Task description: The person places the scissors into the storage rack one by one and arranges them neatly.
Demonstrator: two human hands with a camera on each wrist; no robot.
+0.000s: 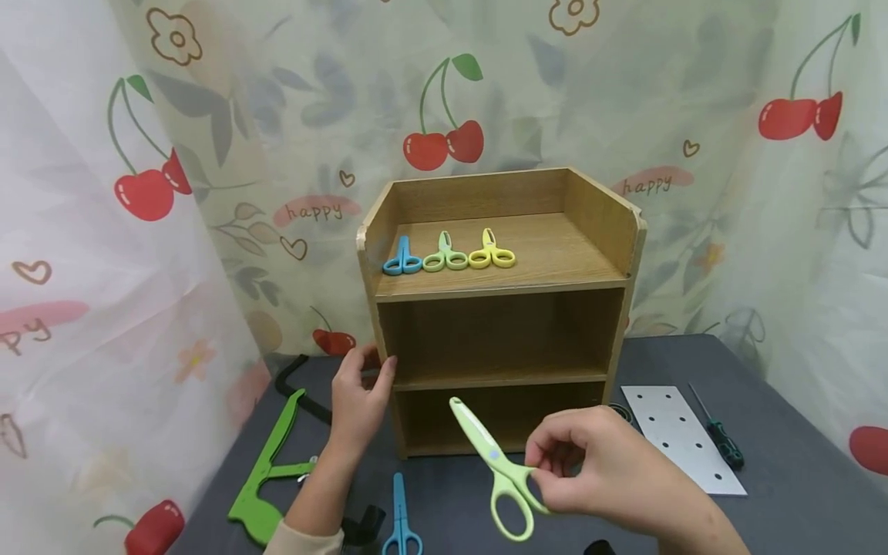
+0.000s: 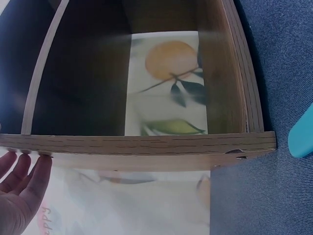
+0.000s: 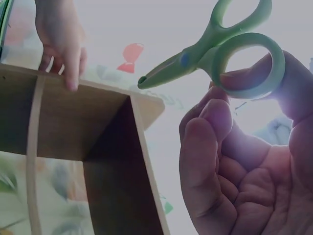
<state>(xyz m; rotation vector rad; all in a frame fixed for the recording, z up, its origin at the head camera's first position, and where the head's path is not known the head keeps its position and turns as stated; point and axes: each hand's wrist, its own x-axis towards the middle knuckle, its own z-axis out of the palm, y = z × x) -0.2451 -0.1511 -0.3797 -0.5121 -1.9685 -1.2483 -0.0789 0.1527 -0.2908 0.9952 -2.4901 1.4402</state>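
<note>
My right hand [image 1: 603, 462] pinches a pair of light green scissors [image 1: 501, 464] by one handle ring, holding them in the air before the shelf's lower right part. In the right wrist view the scissors [image 3: 195, 56] have their blades together. A small wooden shelf [image 1: 499, 291] stands on the table, and my left hand [image 1: 357, 408] grips its left side panel, thumb by the front edge. On the top tier lie blue scissors [image 1: 403, 260], green scissors [image 1: 445, 258] and yellow scissors [image 1: 491, 253], side by side. The left wrist view shows only fingers at the panel.
More blue scissors [image 1: 400, 512] lie on the dark table before the shelf. At left are a green saw-like tool [image 1: 267, 466], a black curved bar [image 1: 312, 407] and a black object [image 1: 364, 526]. A perforated white board [image 1: 683, 443] and a screwdriver [image 1: 724, 443] lie at right.
</note>
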